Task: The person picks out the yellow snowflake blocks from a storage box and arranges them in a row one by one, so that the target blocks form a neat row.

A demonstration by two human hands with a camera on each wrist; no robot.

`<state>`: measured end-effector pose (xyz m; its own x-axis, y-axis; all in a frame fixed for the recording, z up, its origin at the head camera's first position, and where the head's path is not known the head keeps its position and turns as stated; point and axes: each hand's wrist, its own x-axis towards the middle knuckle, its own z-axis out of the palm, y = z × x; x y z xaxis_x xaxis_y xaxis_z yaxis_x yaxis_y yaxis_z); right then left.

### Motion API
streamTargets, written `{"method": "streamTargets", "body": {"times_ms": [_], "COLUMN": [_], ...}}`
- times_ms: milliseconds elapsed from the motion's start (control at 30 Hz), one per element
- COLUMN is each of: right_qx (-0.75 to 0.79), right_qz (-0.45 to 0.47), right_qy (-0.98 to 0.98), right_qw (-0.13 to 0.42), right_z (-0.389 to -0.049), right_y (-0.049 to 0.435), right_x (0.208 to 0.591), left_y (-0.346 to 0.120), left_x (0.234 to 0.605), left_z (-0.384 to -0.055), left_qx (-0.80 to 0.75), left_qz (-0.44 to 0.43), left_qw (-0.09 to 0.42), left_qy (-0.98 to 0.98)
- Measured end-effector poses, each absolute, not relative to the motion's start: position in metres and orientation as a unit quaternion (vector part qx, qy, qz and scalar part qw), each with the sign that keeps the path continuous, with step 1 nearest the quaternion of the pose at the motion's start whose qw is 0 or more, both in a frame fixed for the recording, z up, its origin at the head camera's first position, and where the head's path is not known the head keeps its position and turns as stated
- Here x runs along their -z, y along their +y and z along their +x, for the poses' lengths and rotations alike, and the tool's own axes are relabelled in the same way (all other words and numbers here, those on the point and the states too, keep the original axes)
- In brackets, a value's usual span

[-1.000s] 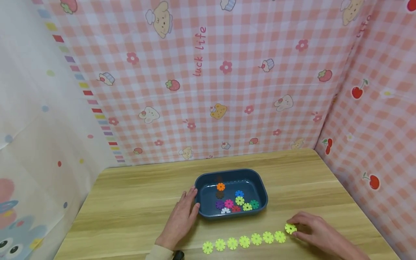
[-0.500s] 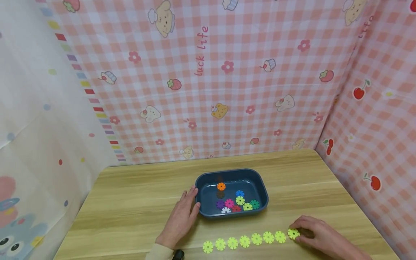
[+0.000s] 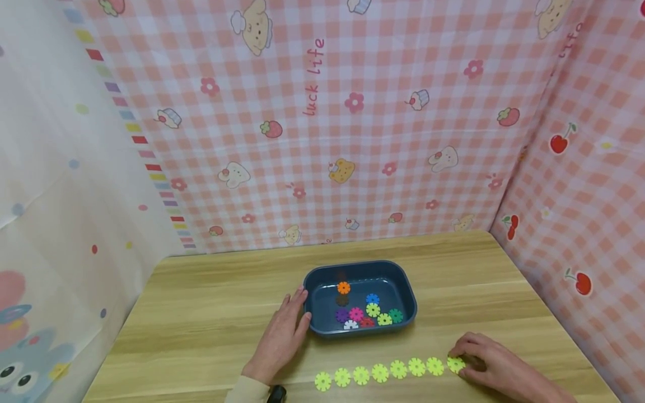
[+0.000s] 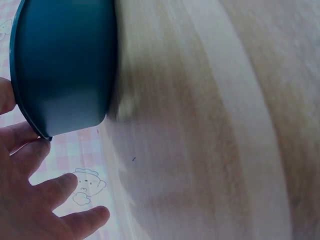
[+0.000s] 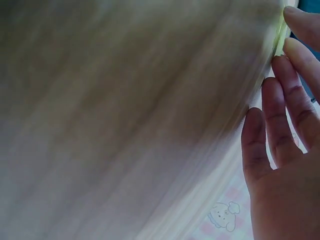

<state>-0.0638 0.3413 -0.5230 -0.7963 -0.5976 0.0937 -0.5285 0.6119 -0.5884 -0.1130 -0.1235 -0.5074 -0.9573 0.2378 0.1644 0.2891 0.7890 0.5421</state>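
My left hand (image 3: 279, 338) lies against the left wall of a dark blue tray (image 3: 410, 305), its fingers fairly straight and fingertips touching the rim. In the left wrist view, fingertips of the left hand (image 4: 35, 190) meet the edge of the tray (image 4: 65, 70), while other fingers spread apart. My right hand (image 3: 496, 362) holds a yellow snowflake disc (image 3: 456, 365) between thumb and fingers, down at table level. That disc stands at the right end of a row of several matching yellow discs (image 3: 380, 373). The right wrist view shows the right hand (image 5: 285, 165) with fingertips at the tabletop.
Inside the tray lie several loose discs, among them an orange disc (image 3: 344, 287), a green disc (image 3: 396, 315) and a white disc (image 3: 350, 324). The wooden table (image 3: 216, 302) meets a checked cloth (image 3: 302, 196) at the back. More cloth hangs at both sides.
The right hand has lowered the yellow disc onto the table and brought it in line with the row's right end. The left hand has stayed at the tray.
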Motion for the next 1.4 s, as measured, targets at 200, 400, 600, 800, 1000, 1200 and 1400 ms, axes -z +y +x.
{"method": "streamTargets", "body": {"times_ms": [200,400,600,800,1000,1200,1400], "right_qx": [0.301,0.264,0.258,0.263,0.264,0.269,0.285], "right_qz": [-0.295,-0.247,-0.210,-0.196,-0.196,-0.198,-0.221], "right_qy": [0.904,0.932,0.939,0.943,0.944,0.942,0.932], "right_qw": [0.073,0.002,-0.092,-0.055,-0.011,0.018,0.035], "right_z": [-0.065,-0.074,-0.092,-0.110,-0.123,-0.128,-0.131], "right_y": [0.338,0.319,0.290,0.272,0.262,0.261,0.260], "right_x": [0.515,0.495,0.484,0.484,0.489,0.489,0.489], "left_y": [-0.123,-0.123,-0.123,-0.123,-0.120,-0.113,-0.107], "left_x": [0.508,0.506,0.504,0.502,0.494,0.473,0.437], "left_z": [-0.114,-0.114,-0.116,-0.116,-0.116,-0.117,-0.124], "left_qx": [0.288,0.276,0.258,0.245,0.238,0.234,0.237], "left_qz": [-0.141,-0.144,-0.149,-0.155,-0.169,-0.208,-0.274], "left_qw": [0.046,0.047,0.056,0.061,0.076,0.084,0.102], "left_qy": [-0.946,-0.949,-0.953,-0.955,-0.953,-0.946,-0.926]}}
